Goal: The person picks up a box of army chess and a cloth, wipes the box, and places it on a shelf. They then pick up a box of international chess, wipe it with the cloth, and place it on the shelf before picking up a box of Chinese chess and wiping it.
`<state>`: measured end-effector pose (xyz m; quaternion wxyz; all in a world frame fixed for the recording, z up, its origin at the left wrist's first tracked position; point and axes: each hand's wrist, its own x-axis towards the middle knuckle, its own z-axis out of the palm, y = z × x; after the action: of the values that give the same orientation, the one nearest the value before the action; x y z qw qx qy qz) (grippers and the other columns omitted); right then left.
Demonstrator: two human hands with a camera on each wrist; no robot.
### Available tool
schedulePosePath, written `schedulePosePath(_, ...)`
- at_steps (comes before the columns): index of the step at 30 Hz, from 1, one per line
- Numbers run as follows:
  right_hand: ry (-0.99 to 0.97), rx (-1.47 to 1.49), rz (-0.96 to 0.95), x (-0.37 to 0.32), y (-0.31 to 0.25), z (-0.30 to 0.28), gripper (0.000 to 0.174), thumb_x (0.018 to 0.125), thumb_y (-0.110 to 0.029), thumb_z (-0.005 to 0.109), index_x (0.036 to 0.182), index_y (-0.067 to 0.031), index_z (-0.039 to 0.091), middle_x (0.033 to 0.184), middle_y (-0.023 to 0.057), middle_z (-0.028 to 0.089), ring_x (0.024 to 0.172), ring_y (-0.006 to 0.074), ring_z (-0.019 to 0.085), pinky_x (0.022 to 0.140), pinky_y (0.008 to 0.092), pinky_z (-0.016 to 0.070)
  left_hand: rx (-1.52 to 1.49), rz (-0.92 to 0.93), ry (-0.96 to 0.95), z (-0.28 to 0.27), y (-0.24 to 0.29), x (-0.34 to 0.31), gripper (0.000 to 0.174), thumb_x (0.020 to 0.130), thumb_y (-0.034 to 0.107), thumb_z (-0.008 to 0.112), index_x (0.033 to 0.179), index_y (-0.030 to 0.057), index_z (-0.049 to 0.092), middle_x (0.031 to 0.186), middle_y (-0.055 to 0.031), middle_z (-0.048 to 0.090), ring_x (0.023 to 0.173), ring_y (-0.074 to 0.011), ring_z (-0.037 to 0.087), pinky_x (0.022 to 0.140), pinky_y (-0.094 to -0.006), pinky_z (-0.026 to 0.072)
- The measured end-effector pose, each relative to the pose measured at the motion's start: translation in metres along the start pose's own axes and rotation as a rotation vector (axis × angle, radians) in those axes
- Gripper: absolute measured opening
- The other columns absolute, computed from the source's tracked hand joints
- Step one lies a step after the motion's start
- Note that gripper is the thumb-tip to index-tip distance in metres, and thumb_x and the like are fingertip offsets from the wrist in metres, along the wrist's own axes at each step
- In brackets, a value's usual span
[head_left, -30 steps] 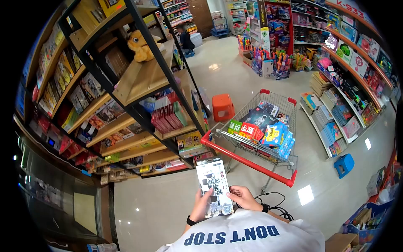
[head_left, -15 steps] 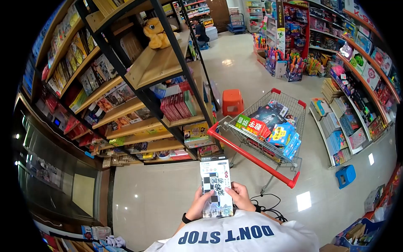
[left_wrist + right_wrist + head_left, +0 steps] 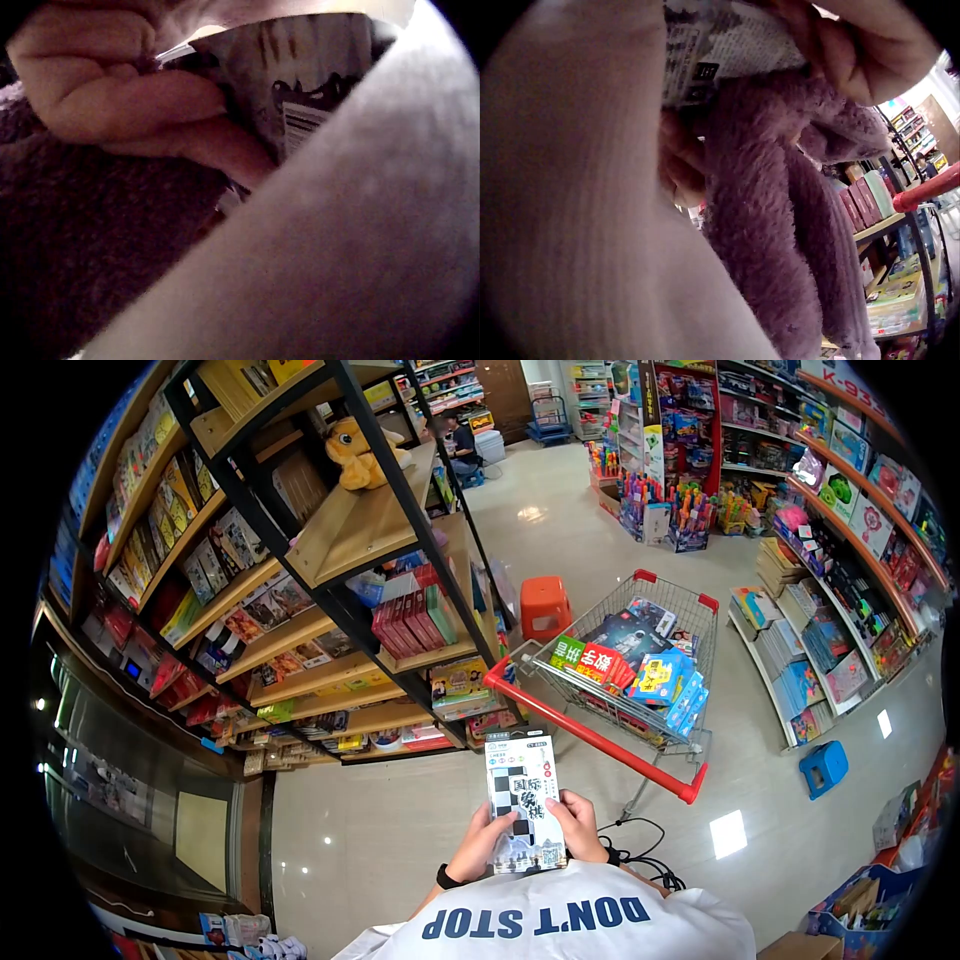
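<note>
A white and black boxed chess set (image 3: 524, 800) is held upright before the chest in the head view. My left hand (image 3: 484, 844) grips its left edge, thumb across the front; my right hand (image 3: 574, 826) grips the right edge, thumb also on the front. In the left wrist view, curled fingers of the left hand (image 3: 142, 105) lie behind the printed box (image 3: 292, 75). The right wrist view has the right hand's fingers (image 3: 855, 52) at the box's printed back (image 3: 727, 45), with purple fluffy material (image 3: 757, 195) below it.
A shopping cart (image 3: 600, 730) with boxed goods stands ahead to the right, an orange stool (image 3: 545, 607) beyond its handle. Wooden shelves (image 3: 340, 550) rise at left. A blue stool (image 3: 824, 768) is at right, black cables (image 3: 650, 860) lie near the right arm, and a person (image 3: 462, 448) is far back.
The head view has shifted a little between frames. Both hands keep their grip on the box, and the right thumb sits slightly differently on its front.
</note>
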<state>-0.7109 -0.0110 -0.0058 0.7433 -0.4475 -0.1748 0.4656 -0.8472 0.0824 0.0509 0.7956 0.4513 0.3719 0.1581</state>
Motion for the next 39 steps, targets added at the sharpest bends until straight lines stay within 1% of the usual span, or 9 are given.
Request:
schedulePosePath(6, 0.010, -0.018, 0.009, -0.002, -0.006, -0.009, 0.014, 0.088, -0.011, 0.058, 0.087, 0.0026, 0.058, 0.079, 0.0032, 0.062, 0.066, 0.0037, 0.054, 0.058, 0.0183, 0.0419, 0.022, 0.010, -0.030, 0.007, -0.005, 0.006, 0.040, 0.089, 0.011, 0.054, 0.124, -0.0024, 0.041, 0.113, -0.0098, 0.056, 0.102, -0.0161, 0.054, 0.087, -0.0283, 0.0435)
schedulePosePath(9, 0.016, -0.056, -0.001, -0.002, -0.011, -0.011, 0.014, 0.088, -0.012, 0.058, 0.086, 0.0026, 0.058, 0.079, 0.0034, 0.062, 0.067, 0.0038, 0.054, 0.058, 0.0185, 0.0420, 0.018, 0.010, -0.012, 0.018, 0.003, 0.002, 0.036, 0.087, 0.013, 0.057, 0.118, -0.0017, 0.046, 0.107, -0.0089, 0.059, 0.095, -0.0144, 0.057, 0.082, -0.0268, 0.0464)
schedulePosePath(19, 0.033, -0.043, -0.026, 0.001, -0.009, -0.011, 0.015, 0.088, -0.012, 0.058, 0.083, 0.0021, 0.058, 0.076, 0.0024, 0.061, 0.064, 0.0032, 0.052, 0.056, 0.0186, 0.0408, 0.054, 0.003, -0.015, 0.017, 0.006, 0.007, 0.037, 0.087, 0.014, 0.057, 0.118, -0.0020, 0.045, 0.107, -0.0093, 0.059, 0.096, -0.0146, 0.057, 0.082, -0.0268, 0.0464)
schedulePosePath(22, 0.012, -0.073, -0.029, 0.004, -0.001, -0.016, 0.020, 0.088, -0.014, 0.056, 0.092, 0.0049, 0.060, 0.081, 0.0056, 0.064, 0.068, 0.0069, 0.056, 0.061, 0.0204, 0.0441, 0.057, 0.005, -0.022, 0.014, 0.005, 0.009, 0.037, 0.087, 0.014, 0.058, 0.119, -0.0020, 0.045, 0.107, -0.0093, 0.059, 0.096, -0.0145, 0.057, 0.082, -0.0267, 0.0463)
schedulePosePath(27, 0.007, -0.064, -0.015, 0.005, 0.000, -0.015, 0.020, 0.088, -0.014, 0.056, 0.091, 0.0050, 0.060, 0.082, 0.0057, 0.064, 0.069, 0.0069, 0.057, 0.061, 0.0206, 0.0444, 0.062, 0.000, -0.010, 0.015, 0.007, 0.007, 0.037, 0.087, 0.014, 0.057, 0.119, -0.0021, 0.045, 0.108, -0.0094, 0.058, 0.097, -0.0146, 0.056, 0.083, -0.0264, 0.0462)
schedulePosePath(36, 0.003, -0.090, -0.011, 0.003, 0.003, -0.019, 0.020, 0.088, -0.014, 0.056, 0.089, 0.0050, 0.060, 0.081, 0.0059, 0.064, 0.068, 0.0068, 0.056, 0.060, 0.0205, 0.0440, 0.052, 0.000, -0.027, 0.010, -0.003, 0.009, 0.037, 0.088, 0.013, 0.056, 0.120, -0.0013, 0.045, 0.110, -0.0091, 0.058, 0.098, -0.0148, 0.056, 0.084, -0.0267, 0.0462)
schedulePosePath(39, 0.005, -0.090, -0.008, 0.001, 0.002, -0.019, 0.020, 0.088, -0.014, 0.056, 0.089, 0.0049, 0.060, 0.080, 0.0057, 0.063, 0.068, 0.0066, 0.056, 0.060, 0.0205, 0.0438, 0.047, -0.032, -0.004, 0.010, -0.005, 0.008, 0.038, 0.088, 0.013, 0.056, 0.121, -0.0013, 0.044, 0.110, -0.0090, 0.058, 0.098, -0.0146, 0.056, 0.084, -0.0268, 0.0461)
